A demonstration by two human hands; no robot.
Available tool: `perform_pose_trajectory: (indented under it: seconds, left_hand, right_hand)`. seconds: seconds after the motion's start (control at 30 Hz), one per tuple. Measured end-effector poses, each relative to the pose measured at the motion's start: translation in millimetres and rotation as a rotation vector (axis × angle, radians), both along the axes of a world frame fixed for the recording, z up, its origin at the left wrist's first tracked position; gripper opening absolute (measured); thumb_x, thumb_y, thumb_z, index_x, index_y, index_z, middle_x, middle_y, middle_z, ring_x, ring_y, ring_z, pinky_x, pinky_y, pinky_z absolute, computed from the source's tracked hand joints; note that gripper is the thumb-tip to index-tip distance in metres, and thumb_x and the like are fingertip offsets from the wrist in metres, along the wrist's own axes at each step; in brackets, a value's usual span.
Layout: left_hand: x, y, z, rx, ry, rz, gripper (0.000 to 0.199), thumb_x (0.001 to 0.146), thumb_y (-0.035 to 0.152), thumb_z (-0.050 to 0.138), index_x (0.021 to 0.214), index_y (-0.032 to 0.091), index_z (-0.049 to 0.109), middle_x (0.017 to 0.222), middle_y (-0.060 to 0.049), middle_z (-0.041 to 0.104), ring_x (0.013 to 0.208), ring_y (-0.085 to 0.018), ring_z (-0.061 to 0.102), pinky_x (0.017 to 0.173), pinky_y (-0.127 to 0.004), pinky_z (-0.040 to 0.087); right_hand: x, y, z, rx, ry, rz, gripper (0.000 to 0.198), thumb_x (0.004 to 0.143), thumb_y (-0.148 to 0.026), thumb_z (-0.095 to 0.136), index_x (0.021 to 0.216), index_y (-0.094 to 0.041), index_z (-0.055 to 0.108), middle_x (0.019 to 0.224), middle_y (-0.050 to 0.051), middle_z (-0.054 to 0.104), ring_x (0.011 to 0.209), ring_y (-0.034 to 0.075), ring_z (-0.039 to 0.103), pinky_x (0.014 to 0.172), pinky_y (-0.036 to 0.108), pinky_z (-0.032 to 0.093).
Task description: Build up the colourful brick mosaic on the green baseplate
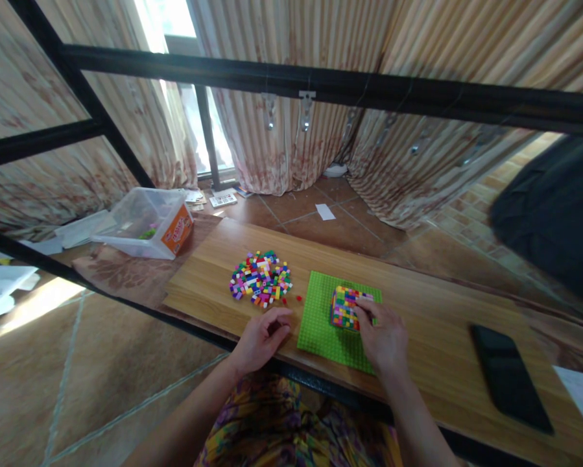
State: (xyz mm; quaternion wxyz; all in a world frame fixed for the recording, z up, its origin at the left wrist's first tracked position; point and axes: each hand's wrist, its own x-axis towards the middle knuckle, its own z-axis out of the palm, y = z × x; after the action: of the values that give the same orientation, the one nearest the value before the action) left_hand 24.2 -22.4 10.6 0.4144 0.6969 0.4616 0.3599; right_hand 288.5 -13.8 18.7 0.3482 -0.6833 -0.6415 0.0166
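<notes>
A block built from many-coloured toy bricks (344, 307) stands on a green studded baseplate (315, 324). My right hand (386, 334) is over the block's right side, with thumb and fingertips brought together at its top; anything between them is too small to make out. Left of the baseplate, near the table's front edge, my left hand (262, 338) rests with bent fingers, the thumb apart from them and nothing visible in between. Beyond it lies a pile of loose small bricks (261, 280) in many colours. A single red brick (299, 298) lies between pile and baseplate, with another by the pile's edge.
The wooden table (432, 318) carries a black phone (510, 376) at the right. A clear plastic bin (140, 224) with an orange label stands past its left end. A black metal bar (291, 78) crosses above, and a dark chair-like shape (554, 207) is at right.
</notes>
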Motion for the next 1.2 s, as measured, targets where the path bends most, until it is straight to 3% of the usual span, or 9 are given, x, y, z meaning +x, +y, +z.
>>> perform_pose_trajectory:
  seconds: [0.4, 0.6, 0.73, 0.97, 1.2]
  left_hand:
    - [-1, 1, -0.1, -0.006, 0.014, -0.019, 0.026, 0.089, 0.026, 0.053, 0.114, 0.019, 0.059, 0.086, -0.002, 0.067, 0.08, -0.015, 0.063, 0.078, -0.027, 0.049]
    - [0, 0, -2.7, 0.006, 0.028, -0.001, 0.026, 0.089, 0.025, 0.054, 0.114, 0.019, 0.059, 0.088, -0.003, 0.067, 0.082, -0.015, 0.063, 0.079, -0.027, 0.048]
    - [0, 0, -1.6, 0.002, 0.014, 0.003, 0.026, 0.089, 0.024, 0.055, 0.113, 0.019, 0.06, 0.087, -0.002, 0.067, 0.081, -0.015, 0.063, 0.079, -0.026, 0.048]
    - [1, 0, -2.8, -0.028, 0.002, 0.008, 0.026, 0.088, 0.025, 0.055, 0.113, 0.019, 0.06, 0.087, -0.003, 0.067, 0.081, -0.015, 0.063, 0.078, -0.026, 0.049]
    - [13, 8, -8.3, -0.017, 0.0, 0.138, 0.021, 0.088, 0.02, 0.051, 0.107, 0.017, 0.061, 0.09, -0.004, 0.07, 0.079, -0.015, 0.065, 0.075, -0.026, 0.051]
  right_hand:
    - [0, -6, 2, 0.008, 0.01, -0.062, 0.031, 0.089, -0.042, 0.047, 0.091, -0.022, 0.071, 0.09, 0.007, 0.073, 0.078, 0.022, 0.063, 0.079, 0.037, 0.042]
    - [4, 6, 1, 0.114, -0.013, -0.091, 0.036, 0.09, -0.045, 0.046, 0.098, -0.018, 0.068, 0.099, 0.012, 0.069, 0.095, 0.026, 0.059, 0.088, 0.041, 0.04]
    - [-1, 14, -8, 0.054, -0.002, -0.128, 0.043, 0.089, -0.048, 0.045, 0.107, -0.014, 0.066, 0.108, 0.016, 0.065, 0.105, 0.029, 0.055, 0.092, 0.045, 0.039]
    - [-6, 16, -18, -0.007, 0.178, -0.145, 0.051, 0.087, -0.054, 0.045, 0.112, -0.013, 0.064, 0.107, 0.017, 0.064, 0.099, 0.028, 0.056, 0.091, 0.045, 0.043]
    - [-8, 17, -21, 0.004, 0.268, -0.132, 0.05, 0.085, -0.053, 0.05, 0.112, -0.013, 0.065, 0.106, 0.016, 0.063, 0.099, 0.026, 0.056, 0.092, 0.044, 0.044]
